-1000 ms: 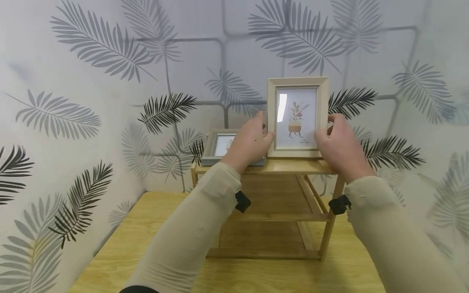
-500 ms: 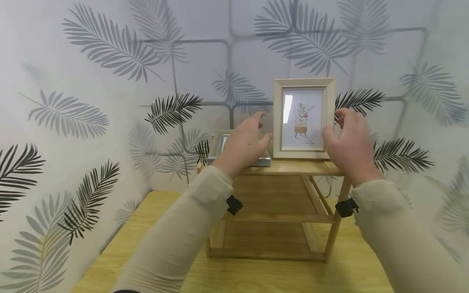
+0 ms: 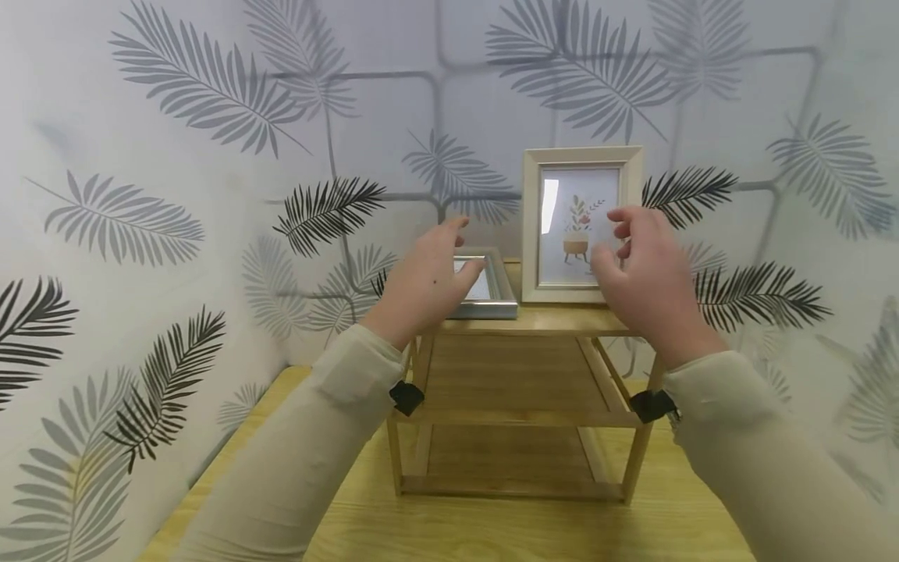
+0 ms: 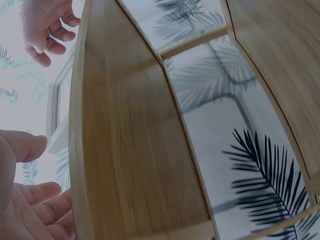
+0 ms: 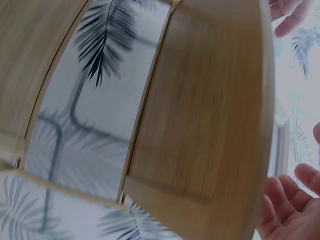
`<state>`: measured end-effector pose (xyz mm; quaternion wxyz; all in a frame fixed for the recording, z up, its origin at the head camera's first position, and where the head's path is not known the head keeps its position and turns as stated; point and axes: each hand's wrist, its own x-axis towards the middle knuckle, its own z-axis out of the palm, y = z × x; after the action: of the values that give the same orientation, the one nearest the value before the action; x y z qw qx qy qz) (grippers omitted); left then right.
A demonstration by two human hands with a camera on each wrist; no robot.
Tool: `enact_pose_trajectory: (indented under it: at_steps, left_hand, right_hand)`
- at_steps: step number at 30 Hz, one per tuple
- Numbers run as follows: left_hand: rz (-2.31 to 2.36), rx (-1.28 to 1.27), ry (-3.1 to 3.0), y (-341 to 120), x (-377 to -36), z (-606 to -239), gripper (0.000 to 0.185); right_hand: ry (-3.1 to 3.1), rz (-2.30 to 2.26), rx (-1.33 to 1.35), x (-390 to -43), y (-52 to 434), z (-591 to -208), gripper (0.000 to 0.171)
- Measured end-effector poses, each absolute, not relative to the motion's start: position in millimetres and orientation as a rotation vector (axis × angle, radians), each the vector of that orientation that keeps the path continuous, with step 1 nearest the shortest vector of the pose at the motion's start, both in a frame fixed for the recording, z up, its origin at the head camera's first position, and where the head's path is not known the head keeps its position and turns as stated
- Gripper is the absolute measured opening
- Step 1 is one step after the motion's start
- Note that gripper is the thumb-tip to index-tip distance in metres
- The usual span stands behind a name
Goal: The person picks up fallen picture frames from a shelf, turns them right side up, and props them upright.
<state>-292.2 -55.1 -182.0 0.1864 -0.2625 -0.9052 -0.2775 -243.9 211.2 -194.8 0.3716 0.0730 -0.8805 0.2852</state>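
Observation:
A cream picture frame (image 3: 531,226) with a potted-plant print stands upright on the top board of a wooden shelf rack (image 3: 555,321). Left of it, a silver-grey picture frame (image 3: 503,290) lies flat on the same board, partly behind my left hand (image 3: 428,279). That hand has loose fingers and holds nothing. My right hand (image 3: 649,275), fingers loosely bent, is in front of the cream frame's lower right part and hides some of it; nothing is in its grasp. From beneath, the left wrist view shows both hands beyond the top board's edge (image 4: 76,150).
Two lower boards of the rack (image 3: 513,460) sit under the top one. The rack stands on a wood-grain table (image 3: 492,531). Close behind it is a wall (image 3: 393,47) with a leaf pattern, and another wall runs along the left.
Both hands have let go of the cream frame, which stays upright. The left hand has moved left across the grey frame; the right hand has shifted from the cream frame's edge to in front of it.

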Motion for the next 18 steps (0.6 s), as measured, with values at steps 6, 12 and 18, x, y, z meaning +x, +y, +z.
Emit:
enact_pose_trajectory:
  at_steps: [6,12,18]
  left_hand:
    - [-0.756,-0.695,-2.558,-74,-297,-185,0.067]
    - [-0.768,-0.670,-2.573,-88,-299,-186,0.068]
    - [-0.772,-0.581,-2.619,-101,-307,-184,0.067]
  right_hand:
    - [-2.344,0.775,0.289,-242,187,-195,0.046]
    - [-2.446,0.736,0.361,-245,173,-195,0.041]
    - [-2.538,0.688,0.424,-251,162,-195,0.037]
